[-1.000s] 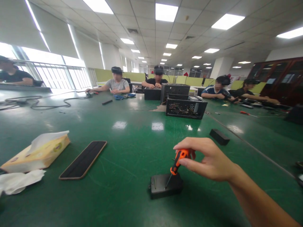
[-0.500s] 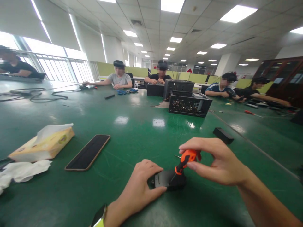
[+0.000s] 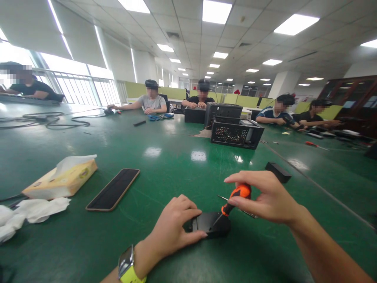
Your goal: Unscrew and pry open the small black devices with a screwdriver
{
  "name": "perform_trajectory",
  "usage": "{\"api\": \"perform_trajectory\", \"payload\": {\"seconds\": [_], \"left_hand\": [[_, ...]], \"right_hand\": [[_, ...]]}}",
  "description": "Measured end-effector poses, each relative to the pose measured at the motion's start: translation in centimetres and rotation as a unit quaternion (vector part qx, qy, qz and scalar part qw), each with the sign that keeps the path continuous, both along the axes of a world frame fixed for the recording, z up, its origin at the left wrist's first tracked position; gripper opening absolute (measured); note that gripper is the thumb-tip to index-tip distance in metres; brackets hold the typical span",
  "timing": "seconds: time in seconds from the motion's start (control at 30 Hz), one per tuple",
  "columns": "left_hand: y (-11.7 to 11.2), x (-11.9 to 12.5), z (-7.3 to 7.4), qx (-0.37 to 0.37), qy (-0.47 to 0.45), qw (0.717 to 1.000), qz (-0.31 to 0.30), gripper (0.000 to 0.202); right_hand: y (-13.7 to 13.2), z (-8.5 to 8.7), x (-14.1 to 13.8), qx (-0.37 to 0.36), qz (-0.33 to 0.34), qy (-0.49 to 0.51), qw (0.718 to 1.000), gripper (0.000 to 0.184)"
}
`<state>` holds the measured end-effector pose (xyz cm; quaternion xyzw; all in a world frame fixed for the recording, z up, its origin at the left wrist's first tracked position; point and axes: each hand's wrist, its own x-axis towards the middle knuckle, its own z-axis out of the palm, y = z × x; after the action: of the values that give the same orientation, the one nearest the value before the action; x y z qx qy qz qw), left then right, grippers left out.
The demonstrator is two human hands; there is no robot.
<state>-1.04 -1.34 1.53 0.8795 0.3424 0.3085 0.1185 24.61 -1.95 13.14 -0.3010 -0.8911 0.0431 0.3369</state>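
My left hand (image 3: 178, 224) grips a small black plastic casing (image 3: 210, 225) by its left end, thumb at the near side and fingers at the far side. The casing lies flat on the green table. In my right hand (image 3: 269, 200) is a screwdriver (image 3: 240, 192) with an orange and black handle, held between thumb and fingers. It leans to the right, and its tip meets the top of the casing. Behind the handle a thin metal shaft (image 3: 223, 197) pokes out; what it belongs to is hidden.
A phone (image 3: 113, 189) and a tissue pack (image 3: 61, 177) lie to the left. A black block (image 3: 277, 172) sits beyond my right hand. Farther back stand black computer cases (image 3: 237, 133). Several people sit around the green table (image 3: 165, 173), and another screwdriver (image 3: 316, 146) lies at the right.
The screwdriver's handle has tipped farther to the right, and my right hand has shifted slightly right with it. My left hand keeps its grip on the casing. The camera view has shifted slightly.
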Motion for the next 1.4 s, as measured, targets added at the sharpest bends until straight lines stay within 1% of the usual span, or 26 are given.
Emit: {"api": "perform_trajectory", "payload": {"seconds": [0.07,0.13,0.2,0.23,0.3,0.33,0.37,0.43,0.5,0.53,0.6,0.63,0.7,0.77,0.83,0.93,1.0,1.13,1.23,1.33,1.4], "left_hand": [[0.4,0.0,0.4,0.017,0.038,0.999,-0.009,0.040],[0.9,0.0,0.9,0.016,0.078,0.997,-0.024,0.041],[1.3,0.2,1.5,0.002,0.111,0.993,-0.037,0.040],[1.5,0.3,1.7,0.000,0.121,0.992,-0.039,0.038],[1.7,0.4,2.0,-0.003,0.133,0.990,-0.040,0.035],[1.7,0.5,2.0,-0.002,0.136,0.990,-0.041,0.034],[1.7,0.5,2.0,-0.002,0.138,0.990,-0.040,0.033],[1.7,0.6,1.9,-0.001,0.136,0.990,-0.037,0.033],[1.6,0.6,1.7,0.000,0.125,0.992,-0.031,0.034],[1.6,0.6,1.5,0.000,0.116,0.993,-0.027,0.035],[1.5,0.5,1.2,-0.001,0.099,0.995,-0.019,0.036],[1.5,0.5,1.1,0.000,0.091,0.996,-0.017,0.036],[1.4,0.4,0.8,0.002,0.078,0.997,-0.019,0.034],[1.5,0.3,0.5,0.008,0.066,0.997,-0.027,0.033],[1.5,0.3,0.3,0.015,0.054,0.998,-0.029,0.033],[1.4,0.2,0.1,0.018,0.042,0.999,-0.028,0.033],[1.3,0.2,0.1,0.017,0.035,0.999,-0.027,0.032],[1.3,0.2,0.1,0.012,0.029,0.999,-0.029,0.031],[1.3,0.2,0.0,0.014,0.025,0.999,-0.033,0.031],[1.3,0.1,-0.1,0.017,0.017,0.999,-0.038,0.029],[1.4,0.1,-0.2,0.020,0.011,0.999,-0.040,0.029]], "right_hand": [[0.2,-0.1,0.0,0.003,-0.007,0.009,1.000,0.022],[0.8,-0.5,0.2,-0.013,-0.029,0.038,0.999,0.019],[1.8,-1.7,1.1,-0.040,-0.096,0.098,0.990,0.021],[2.5,-2.6,1.8,-0.055,-0.146,0.134,0.979,0.024],[3.8,-5.2,3.6,-0.099,-0.242,0.184,0.948,0.032],[4.3,-6.7,4.6,-0.119,-0.282,0.190,0.933,0.036],[4.7,-8.3,5.7,-0.127,-0.301,0.186,0.927,0.038],[5.0,-11.3,7.5,-0.136,-0.323,0.167,0.921,0.037],[4.7,-13.5,8.8,-0.153,-0.325,0.137,0.923,0.035],[4.4,-14.3,9.2,-0.163,-0.319,0.119,0.926,0.033],[3.7,-15.3,9.4,-0.179,-0.308,0.093,0.930,0.031],[3.2,-15.5,9.4,-0.176,-0.308,0.085,0.931,0.031],[2.2,-15.5,8.9,-0.138,-0.319,0.055,0.936,0.035],[1.2,-15.2,8.3,-0.085,-0.316,-0.012,0.945,0.035],[0.3,-14.8,7.8,-0.050,-0.295,-0.091,0.950,0.028],[-0.5,-14.2,7.3,-0.042,-0.268,-0.152,0.950,0.016],[-0.5,-14.0,7.2,-0.043,-0.258,-0.162,0.951,0.016],[0.0,-13.8,7.8,-0.069,-0.220,-0.127,0.965,0.017],[0.0,-13.5,8.6,-0.122,-0.180,-0.070,0.974,0.019],[-0.2,-12.6,9.5,-0.201,-0.176,-0.031,0.963,0.025],[-0.4,-11.8,10.1,-0.234,-0.171,-0.012,0.957,0.028]]}}
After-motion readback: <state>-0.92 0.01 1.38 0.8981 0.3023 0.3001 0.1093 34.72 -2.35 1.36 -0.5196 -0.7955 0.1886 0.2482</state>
